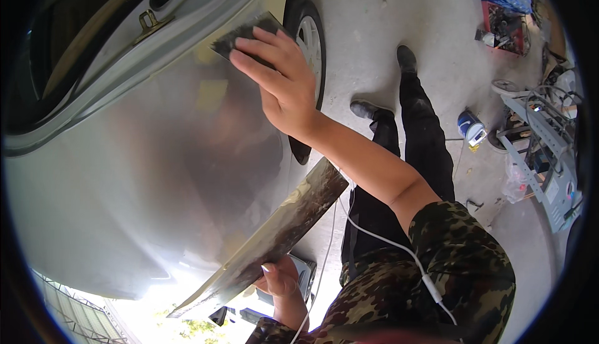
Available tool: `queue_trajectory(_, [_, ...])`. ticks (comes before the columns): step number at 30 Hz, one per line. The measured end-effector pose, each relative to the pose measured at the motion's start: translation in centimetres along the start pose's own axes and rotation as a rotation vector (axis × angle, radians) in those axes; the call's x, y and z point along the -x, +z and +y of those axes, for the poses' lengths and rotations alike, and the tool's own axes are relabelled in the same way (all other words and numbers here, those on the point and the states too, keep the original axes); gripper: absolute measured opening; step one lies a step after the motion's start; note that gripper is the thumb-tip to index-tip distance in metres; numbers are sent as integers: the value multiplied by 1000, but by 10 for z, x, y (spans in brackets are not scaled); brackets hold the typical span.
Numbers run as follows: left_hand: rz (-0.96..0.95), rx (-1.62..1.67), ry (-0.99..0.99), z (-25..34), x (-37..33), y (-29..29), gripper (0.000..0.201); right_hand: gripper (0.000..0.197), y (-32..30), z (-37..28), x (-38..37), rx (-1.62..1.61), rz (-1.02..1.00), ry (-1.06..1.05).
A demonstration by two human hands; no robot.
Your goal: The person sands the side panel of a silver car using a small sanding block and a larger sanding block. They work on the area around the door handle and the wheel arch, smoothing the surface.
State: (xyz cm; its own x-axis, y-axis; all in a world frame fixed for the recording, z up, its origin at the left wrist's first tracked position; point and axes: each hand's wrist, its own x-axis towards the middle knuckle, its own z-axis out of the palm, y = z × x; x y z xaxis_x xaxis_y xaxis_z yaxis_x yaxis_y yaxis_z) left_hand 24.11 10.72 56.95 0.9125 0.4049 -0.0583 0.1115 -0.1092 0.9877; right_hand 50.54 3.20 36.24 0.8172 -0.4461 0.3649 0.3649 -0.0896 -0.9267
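Note:
My right hand (277, 72) reaches across to a silver car body panel (156, 175). Its fingers lie bent over a dark, dusty flat sheet (226, 41), like sandpaper, pressed on the panel near a yellowish patch (211, 93). Lower down, my left hand (281, 275) has its thumb on the edge of a long dark, dust-smeared strip (293, 219) that runs along the panel's near side. Its other fingers are mostly hidden. Whether the strip is joined to the panel I cannot tell.
Just beyond my right hand is a car wheel (309, 35). A metal latch loop (148, 23) sits on the car's frame. On the concrete floor at right stand a blue can (471, 125), a red crate (504, 29) and a grey wheeled cart (543, 150). A white cable (387, 238) hangs across my body.

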Motion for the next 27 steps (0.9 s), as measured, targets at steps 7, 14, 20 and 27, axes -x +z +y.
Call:
queue_trajectory(7, [-25, -56, 48, 4, -2, 1, 60, 53, 16, -6, 8, -8, -6, -8])
queue_trajectory(14, [-8, -40, 34, 4, 2, -11, 61, 46, -1, -7, 6, 35, 25, -28])
queue_trajectory(20, [8, -80, 36, 10, 2, -9, 63, 49, 19, -12, 11, 21, 16, -27])
queue_trajectory(27, [22, -65, 49, 17, -6, -16, 66, 50, 2, -23, 22, 10, -15, -12])
